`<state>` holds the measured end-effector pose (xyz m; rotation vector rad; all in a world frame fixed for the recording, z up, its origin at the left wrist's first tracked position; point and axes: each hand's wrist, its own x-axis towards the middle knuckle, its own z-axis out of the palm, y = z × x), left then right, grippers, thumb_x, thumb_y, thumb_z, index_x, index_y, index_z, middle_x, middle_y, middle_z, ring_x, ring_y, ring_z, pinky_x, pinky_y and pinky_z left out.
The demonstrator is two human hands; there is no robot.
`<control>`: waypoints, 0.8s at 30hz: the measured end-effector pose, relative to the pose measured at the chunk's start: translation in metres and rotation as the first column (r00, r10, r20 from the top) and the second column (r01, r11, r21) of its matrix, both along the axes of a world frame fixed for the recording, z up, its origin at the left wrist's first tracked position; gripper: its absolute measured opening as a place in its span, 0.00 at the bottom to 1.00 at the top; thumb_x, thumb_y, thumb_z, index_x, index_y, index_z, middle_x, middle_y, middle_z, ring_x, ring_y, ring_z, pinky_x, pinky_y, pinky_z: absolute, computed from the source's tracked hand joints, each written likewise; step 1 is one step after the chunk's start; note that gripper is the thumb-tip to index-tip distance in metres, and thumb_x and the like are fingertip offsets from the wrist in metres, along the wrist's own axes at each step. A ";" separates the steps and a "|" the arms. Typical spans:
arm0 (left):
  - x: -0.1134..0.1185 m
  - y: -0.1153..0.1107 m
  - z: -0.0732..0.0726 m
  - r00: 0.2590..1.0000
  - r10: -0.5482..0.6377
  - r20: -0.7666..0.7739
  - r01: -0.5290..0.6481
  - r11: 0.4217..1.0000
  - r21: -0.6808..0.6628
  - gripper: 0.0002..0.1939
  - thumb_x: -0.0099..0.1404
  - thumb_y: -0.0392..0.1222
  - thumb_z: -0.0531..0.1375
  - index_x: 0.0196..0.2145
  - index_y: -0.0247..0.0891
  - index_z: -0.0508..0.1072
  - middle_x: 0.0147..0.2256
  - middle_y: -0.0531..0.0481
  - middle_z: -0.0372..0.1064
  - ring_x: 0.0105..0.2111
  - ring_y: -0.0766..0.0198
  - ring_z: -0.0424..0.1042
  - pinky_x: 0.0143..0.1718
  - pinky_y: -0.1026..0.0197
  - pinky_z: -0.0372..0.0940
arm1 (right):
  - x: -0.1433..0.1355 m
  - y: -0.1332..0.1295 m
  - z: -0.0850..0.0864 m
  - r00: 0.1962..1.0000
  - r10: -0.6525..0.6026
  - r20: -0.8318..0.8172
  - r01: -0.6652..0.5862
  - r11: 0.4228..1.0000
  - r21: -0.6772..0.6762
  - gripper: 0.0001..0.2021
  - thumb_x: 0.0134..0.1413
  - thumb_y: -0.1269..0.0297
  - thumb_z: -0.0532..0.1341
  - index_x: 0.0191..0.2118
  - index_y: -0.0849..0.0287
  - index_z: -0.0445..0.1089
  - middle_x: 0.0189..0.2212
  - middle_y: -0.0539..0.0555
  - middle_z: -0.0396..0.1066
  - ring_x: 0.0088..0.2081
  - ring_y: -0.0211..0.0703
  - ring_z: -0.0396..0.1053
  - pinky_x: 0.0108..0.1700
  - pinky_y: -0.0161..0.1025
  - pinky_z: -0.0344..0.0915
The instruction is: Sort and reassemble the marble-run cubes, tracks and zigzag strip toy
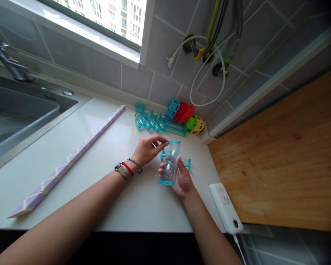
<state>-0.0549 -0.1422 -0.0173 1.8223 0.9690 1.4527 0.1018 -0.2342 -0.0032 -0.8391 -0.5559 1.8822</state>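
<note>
Translucent teal curved piece (169, 171); red (184, 112), lime (192, 123) blocks; lilac strip (78, 152), cream zigzag

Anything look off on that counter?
Small yellow specks lie on the white countertop near the clear blue plastic pieces by the wall, like stray debris. A white power bank sits at the front edge, white cable hanging, so it could get tugged. The held clear blue plastic tube shows no obvious damage.

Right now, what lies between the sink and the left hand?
The long lilac bar and a few small yellow bits lie on the white counter between the sink and left hand, in the head view.
</note>
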 end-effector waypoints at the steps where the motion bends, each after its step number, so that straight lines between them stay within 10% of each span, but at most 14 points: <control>1: 0.000 -0.001 0.001 1.000 0.007 0.001 -0.007 1.000 0.013 0.07 0.65 0.43 0.65 0.36 0.37 0.80 0.31 0.51 0.78 0.23 0.71 0.71 0.26 0.69 0.68 | 0.000 0.000 0.000 1.000 0.000 0.003 0.000 1.000 0.005 0.24 0.51 0.42 0.69 0.42 0.58 0.72 0.34 0.52 0.80 0.33 0.43 0.79 0.37 0.37 0.75; 24: 0.000 -0.007 0.011 0.997 0.044 -0.066 -0.036 0.993 0.111 0.05 0.64 0.39 0.64 0.31 0.37 0.77 0.28 0.52 0.74 0.22 0.71 0.69 0.24 0.68 0.65 | -0.003 0.000 -0.002 0.999 0.033 0.027 -0.034 0.998 0.060 0.23 0.52 0.43 0.69 0.44 0.56 0.70 0.34 0.52 0.80 0.39 0.50 0.80 0.44 0.49 0.76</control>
